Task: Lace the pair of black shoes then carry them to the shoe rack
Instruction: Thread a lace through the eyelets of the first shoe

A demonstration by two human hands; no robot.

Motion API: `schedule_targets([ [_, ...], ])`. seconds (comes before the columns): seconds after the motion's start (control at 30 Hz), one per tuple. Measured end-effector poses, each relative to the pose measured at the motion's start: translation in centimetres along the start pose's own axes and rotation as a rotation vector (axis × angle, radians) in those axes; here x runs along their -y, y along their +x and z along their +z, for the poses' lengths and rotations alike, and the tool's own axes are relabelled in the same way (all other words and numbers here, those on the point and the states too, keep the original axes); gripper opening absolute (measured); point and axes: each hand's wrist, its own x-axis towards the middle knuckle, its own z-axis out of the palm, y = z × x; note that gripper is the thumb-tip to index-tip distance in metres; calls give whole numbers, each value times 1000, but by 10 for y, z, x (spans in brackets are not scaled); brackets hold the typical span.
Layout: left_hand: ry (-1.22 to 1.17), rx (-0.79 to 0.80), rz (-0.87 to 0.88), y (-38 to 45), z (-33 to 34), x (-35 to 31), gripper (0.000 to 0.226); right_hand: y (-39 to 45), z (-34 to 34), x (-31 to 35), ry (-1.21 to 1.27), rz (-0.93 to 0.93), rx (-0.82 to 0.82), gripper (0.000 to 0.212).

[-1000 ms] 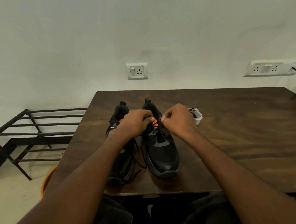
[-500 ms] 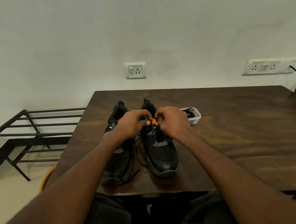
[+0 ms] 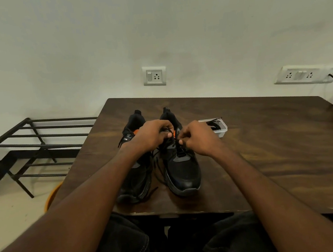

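both grips are narrow and closed on lace: the left hand (image 3: pixel 152 136) has its fingers curled over the throat of the right-hand black mesh trainer with orange tongue lining (image 3: pixel 180 161), thumb tip pressing a strand of thin black shoelace (image 3: pixel 169 132), and the right hand (image 3: pixel 198 138) pinches the other strand between thumb and forefinger just beside it. the two hands are nearly touching over the upper eyelets. that shoe stands upright on the dark brown wooden counter (image 3: pixel 275 145), toe toward the person, with the matching left-hand black trainer (image 3: pixel 134 175) just beside it; loose lace ends trail off the left-hand shoe toward the counter's near edge, so its state of lacing cannot be confirmed from here. a small clear plastic tub (image 3: pixel 221 128) holding what looks like spare black lace sits just beyond the right hand. the black metal-bar shoe rack (image 3: pixel 31 143) stands on the floor to the left of the counter, well apart from the shoes. judgement: the step in hand is the crossing or tying at the top of the right-hand shoe, and the carry has not begun. to do it well, both strands should be drawn with equal tension so the tongue sits centred, the shoe kept pressed flat on the counter while pulling, and the ends checked for even length before any knot is set. risk noted: the black lace on black mesh in dim light makes a skipped eyelet easy to miss.
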Motion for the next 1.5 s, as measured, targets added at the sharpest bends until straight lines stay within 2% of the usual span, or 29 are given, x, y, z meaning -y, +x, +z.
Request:
schedule_targets([
  [0.17,-11,0,-1,-1,-1,-1,20,2,1,3,79,92,-98,14],
  [0.3,14,33,-20,0,-3,-4,22,3,-13,-7,91,348,-321,16],
  [0.37,25,31,-16,1,-4,-5,22,-2,-24,-21,17,472,-346,21],
  [0.4,30,29,-14,1,-4,-5,22,-6,-26,-25,-36,469,-309,24],
  [0.47,32,33,-16,1,-4,-6,22,-8,-21,-27,-82,343,-234,27],
  [0.57,31,22,-10,2,-3,-5,22,-5,-6,-14,-41,174,-183,31],
  [0.7,64,5,1,1,-2,-4,25,4,7,2,5,121,-111,7],
  [0.77,54,7,-4,1,-1,-2,26,4,4,0,12,158,-147,11],
  [0.9,20,20,-9,2,-2,-2,25,-2,-18,-14,-33,438,-411,12],
  [0.97,10,22,-8,2,-2,-3,23,-7,-26,-20,-96,516,-451,18],
  [1.0,10,25,-9,3,-3,-3,22,-7,-25,-21,-122,491,-444,19],
  [1.13,20,18,-9,2,-2,-2,21,-2,-9,-10,-32,217,-273,34],
  [1.2,38,11,-2,1,-1,-1,22,2,0,0,-18,171,-164,22],
  [1.27,45,7,0,1,-1,-1,23,6,6,0,-10,168,-130,6],
  [1.33,53,8,-2,1,-2,-1,22,9,6,-6,-9,219,-196,7],
  [1.43,46,22,-11,3,-2,-2,22,8,-11,-19,-71,418,-489,15],
  [1.5,52,23,-11,3,-2,-1,23,3,-20,-28,-91,485,-516,14],
])
